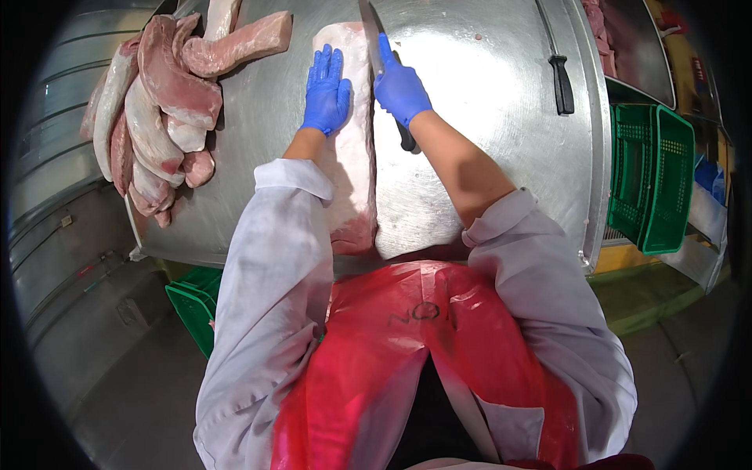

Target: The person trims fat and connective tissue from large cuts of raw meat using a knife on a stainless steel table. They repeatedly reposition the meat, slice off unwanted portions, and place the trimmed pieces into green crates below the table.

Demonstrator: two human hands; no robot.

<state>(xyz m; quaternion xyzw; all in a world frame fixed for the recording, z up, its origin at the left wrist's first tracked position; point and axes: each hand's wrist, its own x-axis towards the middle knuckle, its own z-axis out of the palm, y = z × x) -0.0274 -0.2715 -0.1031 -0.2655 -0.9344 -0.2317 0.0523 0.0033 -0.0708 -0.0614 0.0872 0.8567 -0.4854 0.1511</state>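
Observation:
A long slab of pale, fatty meat (350,176) lies lengthwise on the metal table in front of me. My left hand (326,95), in a blue glove, rests flat on its upper part with the fingers stretched away from me. In my gloved right hand (398,90) is a knife (370,27) with a black handle, whose end sticks out below the palm. The index finger lies along the back of the blade. The blade points away from me, beside the slab's right edge near its far end; whether it touches the meat I cannot tell.
Several cut meat strips (157,102) are heaped at the table's left. A sharpening steel (560,82) with a black handle lies at the right on the metal table (501,102). Green crates (654,176) stand beyond the right edge; another green crate (192,305) sits below left.

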